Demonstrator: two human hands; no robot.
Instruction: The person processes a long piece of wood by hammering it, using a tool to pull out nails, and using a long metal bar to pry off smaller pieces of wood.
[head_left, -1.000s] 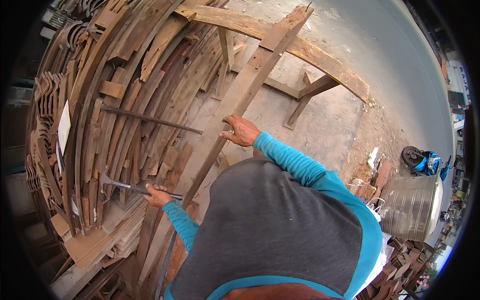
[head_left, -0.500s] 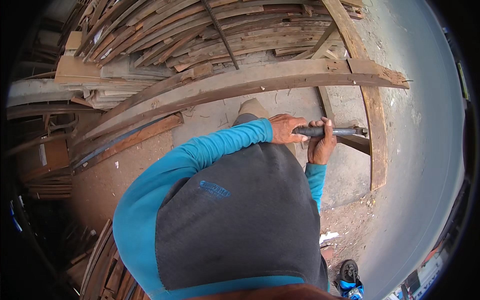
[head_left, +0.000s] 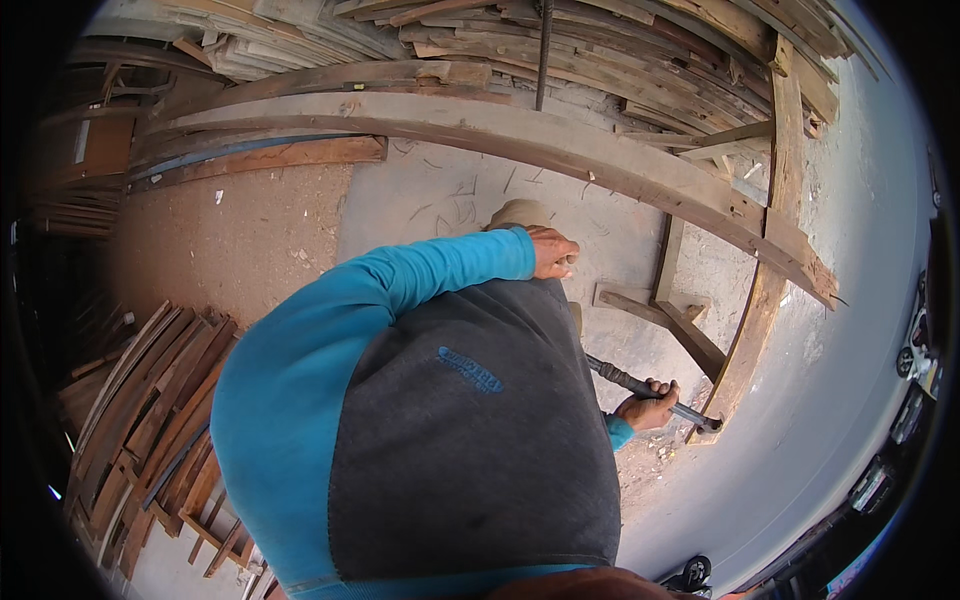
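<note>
My right hand (head_left: 648,406) is closed around the metal shaft of a hammer-like tool (head_left: 683,409) with a dark grip. The tool's small head lies over the lower end of a wooden plank (head_left: 752,350) on the right; I cannot tell whether they touch. My left hand (head_left: 553,252) is off the tool, near my knee, with its fingers curled in; whatever they hold, if anything, is hidden. Ahead of both hands a long wooden beam (head_left: 600,165) crosses over the plank, and a nail sticks out of its right end.
Stacked old boards (head_left: 560,70) fill the far side, with an upright metal rod (head_left: 543,55) before them. More wood strips (head_left: 150,420) lie at the left. Wooden braces (head_left: 665,305) stand beside the plank. A grey road with parked vehicles (head_left: 870,490) runs along the right.
My left hand has let go of the tool's grip. My right hand has carried the tool nearer to me, toward the plank's lower end. The whole view has turned.
</note>
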